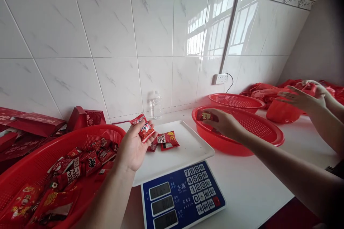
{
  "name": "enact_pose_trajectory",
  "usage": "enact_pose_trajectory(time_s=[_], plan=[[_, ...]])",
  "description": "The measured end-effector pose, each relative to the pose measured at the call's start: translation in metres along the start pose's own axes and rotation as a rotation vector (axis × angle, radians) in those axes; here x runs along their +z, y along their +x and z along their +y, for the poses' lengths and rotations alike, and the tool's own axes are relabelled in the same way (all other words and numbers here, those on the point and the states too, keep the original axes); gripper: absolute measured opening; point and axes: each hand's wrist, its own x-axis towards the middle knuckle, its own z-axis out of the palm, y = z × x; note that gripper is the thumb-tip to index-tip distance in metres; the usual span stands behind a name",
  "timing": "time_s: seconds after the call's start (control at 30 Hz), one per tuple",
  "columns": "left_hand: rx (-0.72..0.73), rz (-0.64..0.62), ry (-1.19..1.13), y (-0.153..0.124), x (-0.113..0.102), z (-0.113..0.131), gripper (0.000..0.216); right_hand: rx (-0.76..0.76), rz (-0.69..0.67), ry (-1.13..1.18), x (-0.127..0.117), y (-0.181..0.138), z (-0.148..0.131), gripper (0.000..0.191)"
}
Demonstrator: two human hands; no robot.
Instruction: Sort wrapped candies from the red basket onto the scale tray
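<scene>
A small red snack packet (146,130) lies in my left hand (134,146), the thumb pressed on it, above the white tray of the scale (172,162). Two or more similar packets (168,140) rest on that tray, partly behind my fingers. Over the near edge of a red plastic basket (239,128), my right hand (221,121) grips a dark red packet (207,116). The blue scale panel (185,196), with keypad and displays, faces me below both hands.
At the left stands a red basket (118,132) with several packets (91,162). Red boxes (29,125) lie behind it. A clear bottle (157,105) stands by the tiled wall. Another red basket (236,99) is behind the right one. A co-worker's hands (309,96) handle a red bag (285,110).
</scene>
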Motion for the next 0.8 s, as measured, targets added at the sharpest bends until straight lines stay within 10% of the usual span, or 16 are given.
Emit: enact_pose_trajectory(time_s=[0.23, 0.57, 0.8], plan=[[0.016, -0.005, 0.005, 0.001, -0.001, -0.003, 0.014, -0.017, -0.003, -0.209, -0.004, 0.014, 0.026, 0.050], [0.023, -0.005, 0.012, 0.002, -0.001, -0.003, 0.013, -0.519, -0.540, -0.116, 0.069, -0.010, -0.067, 0.067], [0.048, -0.033, 0.016, 0.002, -0.003, -0.002, 0.009, -0.640, -0.491, -0.112, 0.089, -0.005, -0.079, 0.045]])
